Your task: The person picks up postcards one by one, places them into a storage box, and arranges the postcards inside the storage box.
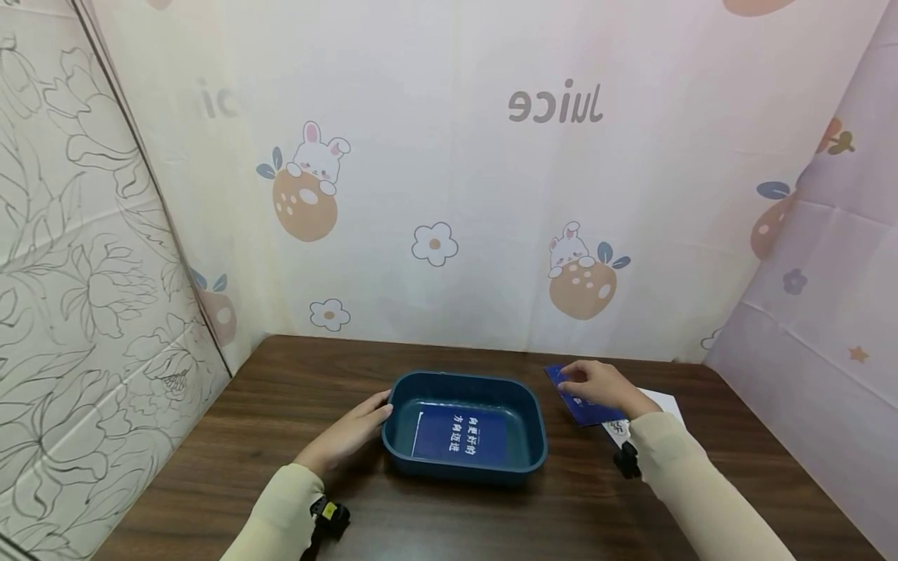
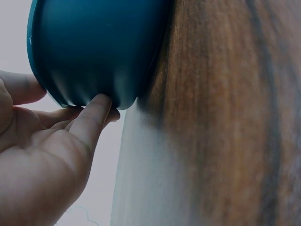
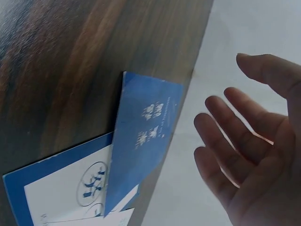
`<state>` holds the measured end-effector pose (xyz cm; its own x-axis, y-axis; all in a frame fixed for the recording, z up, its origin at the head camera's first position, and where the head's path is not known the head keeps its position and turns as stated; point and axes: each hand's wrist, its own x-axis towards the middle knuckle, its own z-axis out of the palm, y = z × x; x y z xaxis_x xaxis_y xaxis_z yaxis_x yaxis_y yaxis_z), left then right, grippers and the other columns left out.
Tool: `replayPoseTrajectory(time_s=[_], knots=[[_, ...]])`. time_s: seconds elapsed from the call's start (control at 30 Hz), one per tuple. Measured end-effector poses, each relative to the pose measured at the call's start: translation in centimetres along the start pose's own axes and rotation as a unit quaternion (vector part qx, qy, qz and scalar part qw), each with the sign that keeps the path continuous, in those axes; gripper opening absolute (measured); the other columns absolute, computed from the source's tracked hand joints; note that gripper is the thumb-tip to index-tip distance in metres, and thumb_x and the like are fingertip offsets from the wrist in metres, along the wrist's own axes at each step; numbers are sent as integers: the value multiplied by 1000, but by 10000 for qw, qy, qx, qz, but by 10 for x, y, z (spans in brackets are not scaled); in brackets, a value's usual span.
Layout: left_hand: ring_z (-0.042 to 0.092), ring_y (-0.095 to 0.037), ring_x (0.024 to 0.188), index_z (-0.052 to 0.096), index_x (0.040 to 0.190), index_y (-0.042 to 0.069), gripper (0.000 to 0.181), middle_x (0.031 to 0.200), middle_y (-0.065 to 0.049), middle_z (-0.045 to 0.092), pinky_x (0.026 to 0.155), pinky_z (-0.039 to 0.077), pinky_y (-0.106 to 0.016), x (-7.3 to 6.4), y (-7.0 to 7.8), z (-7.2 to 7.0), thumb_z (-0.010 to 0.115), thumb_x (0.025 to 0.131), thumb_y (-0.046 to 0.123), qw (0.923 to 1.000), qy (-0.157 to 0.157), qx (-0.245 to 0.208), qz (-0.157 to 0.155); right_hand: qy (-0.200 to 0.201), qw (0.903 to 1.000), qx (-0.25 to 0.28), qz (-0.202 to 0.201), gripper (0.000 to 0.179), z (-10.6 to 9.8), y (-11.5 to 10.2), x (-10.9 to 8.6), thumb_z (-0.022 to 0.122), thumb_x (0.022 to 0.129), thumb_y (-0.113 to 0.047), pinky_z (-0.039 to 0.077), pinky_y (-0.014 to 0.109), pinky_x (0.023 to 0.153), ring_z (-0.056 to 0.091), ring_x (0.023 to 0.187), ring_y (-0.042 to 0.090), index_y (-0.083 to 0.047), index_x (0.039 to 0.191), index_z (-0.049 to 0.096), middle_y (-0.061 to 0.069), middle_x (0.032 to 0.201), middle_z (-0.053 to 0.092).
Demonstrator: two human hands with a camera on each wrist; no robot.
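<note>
A dark teal plastic basin [image 1: 463,472] stands on the table, with a blue card [image 1: 459,436] bearing white characters lying inside it. My left hand [image 1: 354,432] touches the basin's left end, and in the left wrist view its fingertips rest against the outer wall [image 2: 99,52]. To the right of the basin, my right hand [image 1: 599,386] hovers over another blue card [image 3: 143,122] printed with characters. Its fingers are loosely bent, apart from the thumb, with nothing between them. Beneath that card lies a white card with a blue border [image 3: 61,188], partly covered.
The brown wood-grain table [image 1: 414,522] reaches back to a patterned curtain [image 1: 449,179]. Other patterned sheets hang at the left [image 1: 91,273] and right [image 1: 828,312]. A white sheet [image 1: 662,401] shows partly behind my right wrist.
</note>
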<state>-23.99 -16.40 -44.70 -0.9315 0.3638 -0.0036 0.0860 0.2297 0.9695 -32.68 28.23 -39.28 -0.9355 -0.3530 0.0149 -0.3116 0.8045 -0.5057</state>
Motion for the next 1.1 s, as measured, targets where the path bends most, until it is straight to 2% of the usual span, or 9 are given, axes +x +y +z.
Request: replayPoseTrajectory(time_s=[0.23, 0.47, 0.67, 0.87, 1.1], knots=[[29, -38, 145, 26, 157, 1, 53, 160, -22, 27, 114, 31, -55, -1, 0, 0, 38, 111, 25, 10000, -20, 1, 20, 191, 9981, -276, 508, 55, 0, 12, -2, 67, 96, -35, 52, 60, 87, 63, 104, 42, 9, 128, 59, 29, 119, 63], [29, -38, 145, 25, 157, 1, 54, 160, -22, 26, 114, 30, -55, -1, 0, 0, 38, 111, 26, 10000, -31, 41, 16, 232, 9943, -394, 962, 65, 0, 17, -4, 68, 95, -40, 49, 64, 89, 56, 112, 51, 14, 129, 55, 35, 122, 58], [30, -36, 145, 27, 157, 4, 54, 161, -19, 28, 113, 32, -54, -1, 0, 1, 39, 110, 28, 9999, 48, 95, -79, 210, 9876, -664, 1404, 73, 0, 25, -5, 70, 93, -44, 43, 70, 93, 45, 121, 58, 15, 132, 52, 41, 131, 48], [30, -37, 145, 27, 157, 3, 54, 160, -20, 27, 113, 31, -55, -1, 0, 1, 39, 111, 28, 10000, 25, 52, -46, 206, 9814, -566, 1820, 88, 1, 36, -5, 71, 89, -52, 41, 73, 92, 43, 117, 59, 16, 137, 44, 44, 131, 44], [30, -36, 145, 27, 157, 4, 54, 160, -19, 28, 114, 31, -54, -1, -1, 1, 39, 111, 29, 9999, 33, 104, -71, 183, 9800, -419, 1937, 93, 2, 39, -7, 73, 87, -53, 44, 70, 91, 49, 112, 56, 17, 138, 40, 44, 130, 45]])
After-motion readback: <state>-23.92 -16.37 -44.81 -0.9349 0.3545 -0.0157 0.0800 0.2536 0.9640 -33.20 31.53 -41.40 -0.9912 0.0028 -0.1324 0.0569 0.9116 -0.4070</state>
